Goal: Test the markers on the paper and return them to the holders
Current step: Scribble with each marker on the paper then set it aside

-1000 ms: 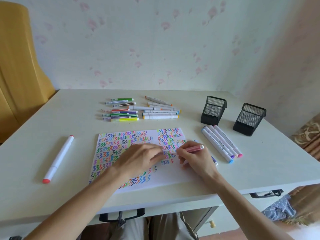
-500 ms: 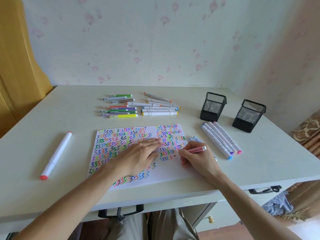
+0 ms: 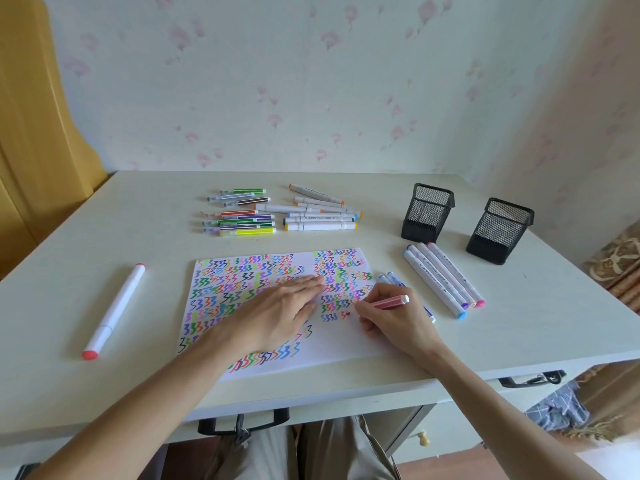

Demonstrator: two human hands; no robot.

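Head view only: right hand (image 3: 394,317) clenched around a pink marker (image 3: 389,302), fingers pinching low near the tip, barrel lying nearly flat with its long axis running left to right, capped end toward the holders, tip down on the paper (image 3: 346,344) just right of the newest red squiggle. Left hand (image 3: 277,310) spread flat, released, grasping nothing, pressing the sheet down, fingertips (image 3: 317,281) just left of the writing spot. Blank room for further strokes below and to the right of the tip, the rest of the sheet crowded with zigzags. Two mesh holders (image 3: 427,213) (image 3: 498,230) up and to the right, well apart from the sheet, clearly nearer the right hand. Between them and that hand, a row of white markers (image 3: 441,278) lying diagonally on the bench (image 3: 540,306); likely best passed over, not swept through. More markers (image 3: 280,211) beyond the sheet, one lone marker (image 3: 112,310) far left. Front bench edge close below the paper.
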